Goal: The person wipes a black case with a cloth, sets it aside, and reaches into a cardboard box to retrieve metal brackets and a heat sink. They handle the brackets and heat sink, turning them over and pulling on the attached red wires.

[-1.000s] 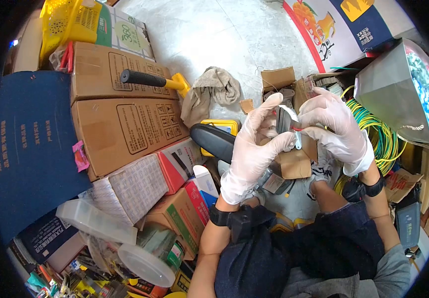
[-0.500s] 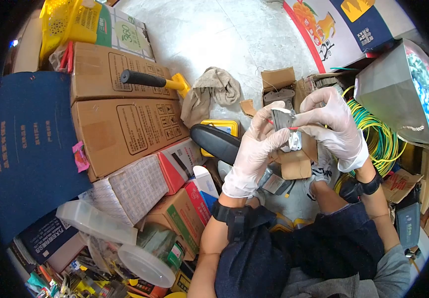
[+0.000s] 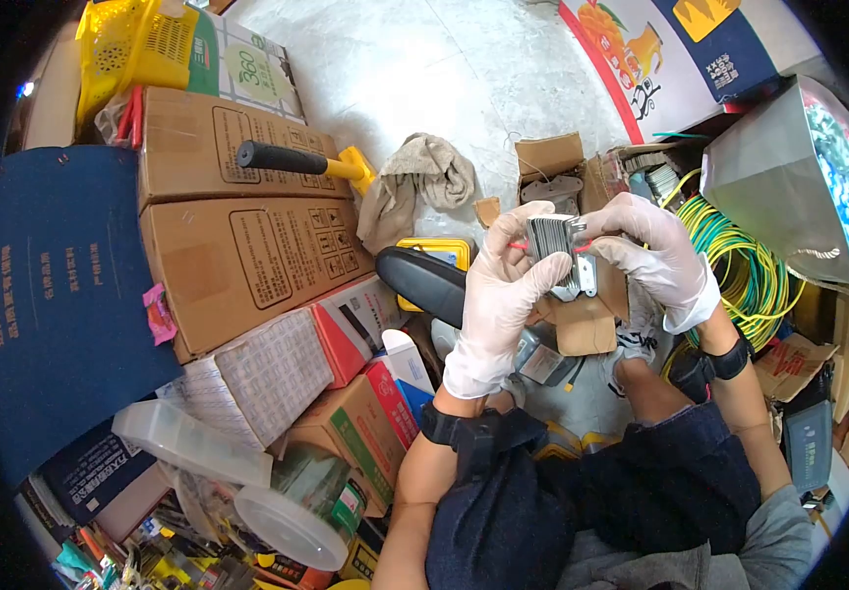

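Observation:
Gloved in white, my left hand (image 3: 505,295) is closed around a stack of thin grey metal plates (image 3: 548,237), its thumb across the near face. A thin red strip (image 3: 518,245) shows on the left side of the stack, and red shows again at the right side. My right hand (image 3: 652,254), also gloved, has its thumb and fingers pinched together at the stack's right edge, by the red end. Under the hands stands an open cardboard box (image 3: 585,327) with more metal pieces (image 3: 554,189) in it, partly covered by my hands.
A hammer (image 3: 292,160) lies on brown cartons (image 3: 247,261) to the left, beside a grey cloth (image 3: 429,177). At the right are coiled yellow-green wire (image 3: 739,280) and a grey bag (image 3: 768,177). A plastic jar (image 3: 292,521) and small boxes stand at the lower left.
The stack has turned so its layered plate edges show more. My right hand has shifted slightly down and right, from over the plates to their right edge.

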`<state>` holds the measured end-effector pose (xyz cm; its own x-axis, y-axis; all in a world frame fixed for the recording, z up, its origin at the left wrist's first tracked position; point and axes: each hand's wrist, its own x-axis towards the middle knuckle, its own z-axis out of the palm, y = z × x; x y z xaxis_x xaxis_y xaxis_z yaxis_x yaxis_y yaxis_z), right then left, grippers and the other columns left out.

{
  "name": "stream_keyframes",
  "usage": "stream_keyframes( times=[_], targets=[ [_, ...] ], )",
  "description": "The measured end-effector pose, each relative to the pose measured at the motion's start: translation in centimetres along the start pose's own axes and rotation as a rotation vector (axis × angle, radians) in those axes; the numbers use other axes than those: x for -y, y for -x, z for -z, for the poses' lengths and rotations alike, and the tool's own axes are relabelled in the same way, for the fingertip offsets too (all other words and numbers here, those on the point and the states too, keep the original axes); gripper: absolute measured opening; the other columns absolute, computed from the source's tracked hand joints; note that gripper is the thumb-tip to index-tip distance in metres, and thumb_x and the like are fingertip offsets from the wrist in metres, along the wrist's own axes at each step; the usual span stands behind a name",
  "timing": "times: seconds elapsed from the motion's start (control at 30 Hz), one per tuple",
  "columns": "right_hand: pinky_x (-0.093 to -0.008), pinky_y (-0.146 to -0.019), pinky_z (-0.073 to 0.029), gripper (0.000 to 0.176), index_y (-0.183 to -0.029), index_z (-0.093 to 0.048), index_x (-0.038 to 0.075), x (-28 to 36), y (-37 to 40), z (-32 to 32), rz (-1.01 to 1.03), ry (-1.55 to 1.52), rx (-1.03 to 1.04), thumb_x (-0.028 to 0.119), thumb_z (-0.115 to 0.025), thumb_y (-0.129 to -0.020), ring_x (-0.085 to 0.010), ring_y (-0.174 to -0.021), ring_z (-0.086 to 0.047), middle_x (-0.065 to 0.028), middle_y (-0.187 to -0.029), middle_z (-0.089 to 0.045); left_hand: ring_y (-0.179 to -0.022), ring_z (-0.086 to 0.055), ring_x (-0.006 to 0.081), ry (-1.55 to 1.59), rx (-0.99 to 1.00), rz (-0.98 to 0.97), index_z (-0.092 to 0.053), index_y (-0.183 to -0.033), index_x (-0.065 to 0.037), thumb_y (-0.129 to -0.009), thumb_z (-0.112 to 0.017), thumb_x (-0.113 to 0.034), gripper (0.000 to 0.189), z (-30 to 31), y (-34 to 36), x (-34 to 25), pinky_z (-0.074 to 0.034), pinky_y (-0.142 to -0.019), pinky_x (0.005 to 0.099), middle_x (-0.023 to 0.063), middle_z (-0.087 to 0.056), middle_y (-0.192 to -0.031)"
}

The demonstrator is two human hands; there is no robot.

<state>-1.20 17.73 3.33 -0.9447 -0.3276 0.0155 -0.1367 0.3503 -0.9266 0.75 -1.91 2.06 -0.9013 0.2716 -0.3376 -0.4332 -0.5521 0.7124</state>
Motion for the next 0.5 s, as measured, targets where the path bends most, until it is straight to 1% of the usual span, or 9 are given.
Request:
stream_keyframes(
  times=[0.03,0.1,0.23,0.3,0.33,0.4,0.43,0.5],
  targets=[
    [-0.031,-0.072,-0.047,0.018,-0.097,-0.067,0.007,-0.1,0.0,0.1,0.0,0.0,0.0,0.007,-0.069,-0.079,-0.0216,-0.08,-0.06,-0.0077,-0.082,-0.06,-0.101,-0.058,0.0136,0.0,0.0,0.0,-0.046,-0.128,-0.004,-0.08,-0.071,0.0,0.054,0.1,-0.1,0.0,-0.049,-0.087,0.0266,0.0063,-0.057,-0.115],
    [-0.0293,-0.073,-0.046,0.013,-0.093,-0.065,0.002,-0.3,0.0,0.2,0.078,0.042,0.057,0.007,-0.066,-0.081,-0.0201,-0.079,-0.059,-0.0077,-0.088,-0.06,-0.101,-0.057,0.013,0.024,0.022,0.069,-0.043,-0.132,-0.003,-0.08,-0.072,-0.002,0.059,0.4,-0.2,0.1,-0.049,-0.087,0.026,0.0064,-0.057,-0.115],
    [-0.0295,-0.073,-0.046,0.01,-0.09,-0.064,0.001,0.0,-0.1,0.4,0.113,0.084,0.079,0.007,-0.065,-0.082,-0.02,-0.08,-0.059,-0.0079,-0.087,-0.06,-0.101,-0.057,0.0122,-0.001,0.052,0.104,-0.038,-0.135,-0.002,-0.08,-0.073,-0.004,0.065,0.3,-0.4,0.2,-0.049,-0.087,0.0254,0.0068,-0.057,-0.114],
    [-0.0295,-0.072,-0.047,0.01,-0.09,-0.063,0.001,0.1,0.1,0.5,-0.074,0.007,0.154,0.008,-0.065,-0.082,-0.0193,-0.077,-0.059,-0.0073,-0.083,-0.06,-0.102,-0.057,0.0121,-0.05,0.107,0.159,-0.034,-0.138,-0.005,-0.082,-0.072,-0.008,0.068,0.2,-0.4,0.1,-0.048,-0.087,0.0256,0.0072,-0.055,-0.116],
    [-0.0295,-0.072,-0.047,0.01,-0.09,-0.063,0.001,0.5,0.1,0.4,-0.074,0.007,0.153,0.008,-0.065,-0.082,-0.0193,-0.077,-0.059,-0.0073,-0.083,-0.06,-0.102,-0.057,0.0121,-0.05,0.107,0.159,-0.034,-0.138,-0.005,-0.082,-0.072,-0.008,0.068,0.2,-0.4,-0.1,-0.048,-0.087,0.0256,0.0072,-0.055,-0.116],
    [-0.0296,-0.069,-0.047,0.01,-0.09,-0.062,0.002,1.2,0.2,0.2,-0.267,-0.094,0.181,0.008,-0.064,-0.083,-0.0184,-0.073,-0.059,-0.0071,-0.079,-0.059,-0.102,-0.057,0.012,-0.067,0.107,0.273,-0.033,-0.14,-0.009,-0.084,-0.07,-0.01,0.067,0.3,-0.3,-0.4,-0.048,-0.087,0.0256,0.0064,-0.055,-0.117],
    [-0.0296,-0.069,-0.047,0.01,-0.09,-0.062,0.002,1.2,0.2,0.2,-0.267,-0.094,0.18,0.008,-0.064,-0.083,-0.0184,-0.073,-0.059,-0.0071,-0.079,-0.059,-0.102,-0.057,0.012,-0.067,0.107,0.273,-0.033,-0.14,-0.009,-0.084,-0.07,-0.01,0.067,0.2,-0.3,-0.5,-0.048,-0.087,0.0256,0.0064,-0.055,-0.117],
    [-0.0295,-0.067,-0.047,0.01,-0.091,-0.063,0.003,1.2,0.2,0.2,-0.33,-0.182,0.237,0.009,-0.064,-0.083,-0.0189,-0.072,-0.06,-0.0079,-0.078,-0.06,-0.097,-0.057,0.0124,-0.087,0.112,0.253,-0.031,-0.143,-0.012,-0.086,-0.069,-0.019,0.069,0.1,-0.1,-0.5,-0.047,-0.082,0.0251,0.0031,-0.054,-0.118]
  ],
)
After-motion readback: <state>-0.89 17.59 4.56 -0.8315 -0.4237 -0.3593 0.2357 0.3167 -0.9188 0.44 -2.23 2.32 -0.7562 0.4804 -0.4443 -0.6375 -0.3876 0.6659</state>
